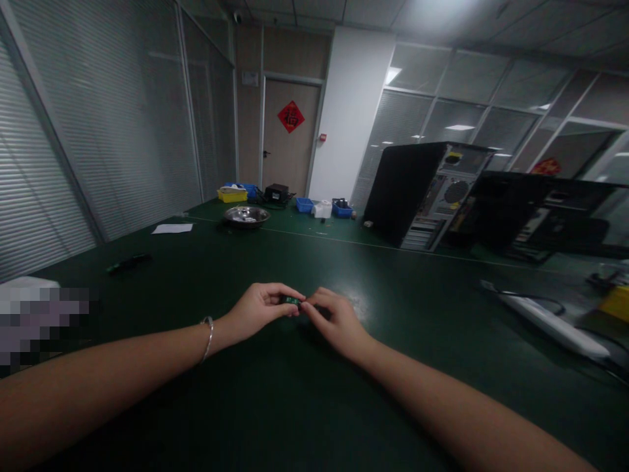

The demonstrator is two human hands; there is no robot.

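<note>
i hold a small green piece point(291, 300) between both hands, in front of me over the dark green table point(275, 400). it looks board-like, brighter green on its face with tiny pale specks, darker at the ends; my fingers hide the rest. my left hand point(265, 305) grips it between thumb and fingers, and my right hand point(338, 319) pinches its right end.

two hands point(258, 308) point(339, 321), one held green piece point(291, 301)
</note>
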